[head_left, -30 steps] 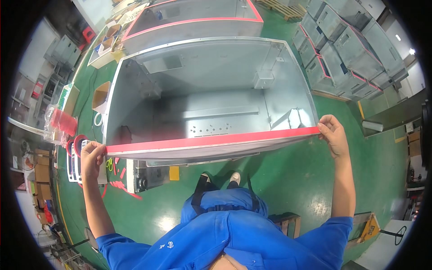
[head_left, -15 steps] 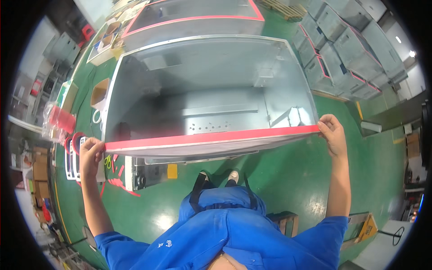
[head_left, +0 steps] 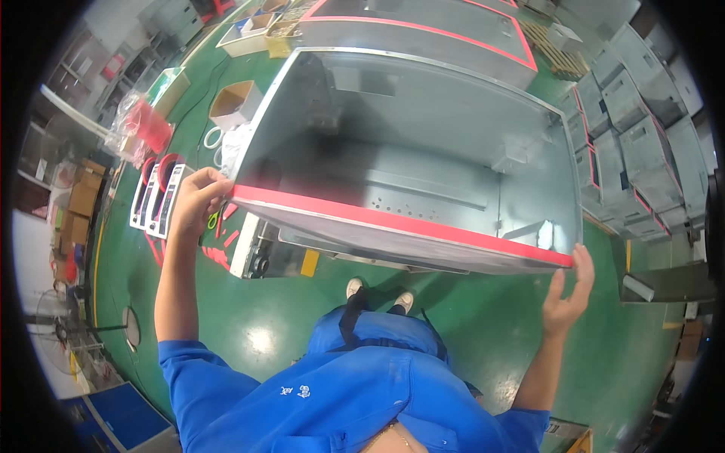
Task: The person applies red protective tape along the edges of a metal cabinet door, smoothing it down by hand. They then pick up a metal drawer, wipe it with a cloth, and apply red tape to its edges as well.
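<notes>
A large grey open-topped metal box (head_left: 445,113) stands in front of me. Red tape (head_left: 408,225) lies along its near rim from corner to corner. At the left corner my left hand (head_left: 198,195) is closed, thumb and fingers pinching the tape's end against the rim. By the right corner is my right hand (head_left: 568,298), its thumb and fingers apart, the fingertips beside the tape's other end. Whether those fingertips touch the box I cannot tell. Inside, the box floor shows a group of small holes, and its left part lies in shadow.
Behind stands another red-edged metal box (head_left: 415,34). Stacked metal boxes (head_left: 649,155) fill the right. At left are a cardboard box (head_left: 234,103), white devices with red rings (head_left: 162,198), yellow-green scissors (head_left: 213,220), red tape scraps (head_left: 217,255) and a standing fan (head_left: 131,328).
My right hand has let go of the tape's right end and its fingers have spread. My left hand still pinches the left end. The whole view has turned and shifted.
</notes>
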{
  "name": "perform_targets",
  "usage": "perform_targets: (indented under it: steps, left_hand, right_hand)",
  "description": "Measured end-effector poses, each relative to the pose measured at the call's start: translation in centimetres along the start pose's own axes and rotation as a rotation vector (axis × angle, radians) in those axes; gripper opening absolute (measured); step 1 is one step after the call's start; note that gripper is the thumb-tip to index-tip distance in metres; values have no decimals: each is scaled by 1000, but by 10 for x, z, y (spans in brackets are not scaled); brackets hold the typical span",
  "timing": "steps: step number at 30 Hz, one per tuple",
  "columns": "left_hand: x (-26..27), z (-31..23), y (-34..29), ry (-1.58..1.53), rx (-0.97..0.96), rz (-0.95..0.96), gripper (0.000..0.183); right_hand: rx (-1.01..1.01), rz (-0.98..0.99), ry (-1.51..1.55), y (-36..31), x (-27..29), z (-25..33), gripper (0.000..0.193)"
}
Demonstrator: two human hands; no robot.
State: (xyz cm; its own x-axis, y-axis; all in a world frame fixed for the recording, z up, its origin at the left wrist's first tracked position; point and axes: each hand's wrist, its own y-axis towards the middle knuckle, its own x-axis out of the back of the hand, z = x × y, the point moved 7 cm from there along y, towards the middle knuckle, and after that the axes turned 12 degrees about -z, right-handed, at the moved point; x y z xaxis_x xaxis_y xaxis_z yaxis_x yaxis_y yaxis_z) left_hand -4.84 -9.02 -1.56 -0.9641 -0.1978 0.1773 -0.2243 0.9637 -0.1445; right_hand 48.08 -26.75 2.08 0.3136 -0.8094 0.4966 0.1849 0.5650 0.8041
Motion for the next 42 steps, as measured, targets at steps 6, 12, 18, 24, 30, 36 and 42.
perform_targets:
  steps: [6, 12, 18, 24, 30, 36, 42]
  left_hand:
    - [-2, -2, -1, -2, -2, -9, 13]
    - [1, 1, -1, -29, -22, -2, 13]
    - [-2, -3, -3, -33, -26, -2, 13]
    - [0, 2, 1, -50, -43, 4, 12]
    - [0, 3, 0, -90, -61, 14, 12]
    - [-1, 4, -2, -107, -75, 20, 12]
    - [-2, 3, -2, -113, -96, 23, 11]
  right_hand:
    - [172, 47, -22, -14, -27, 42, 42]
    - [218, 97, -45, -22, -38, 45, 47]
    - [240, 96, -60, -24, -39, 44, 47]
    - [246, 86, -54, -25, -40, 44, 46]
    - [253, 93, -74, -25, -41, 45, 46]
    - [259, 96, -77, -25, -41, 45, 46]
    - [265, 90, -100, -25, -41, 50, 48]
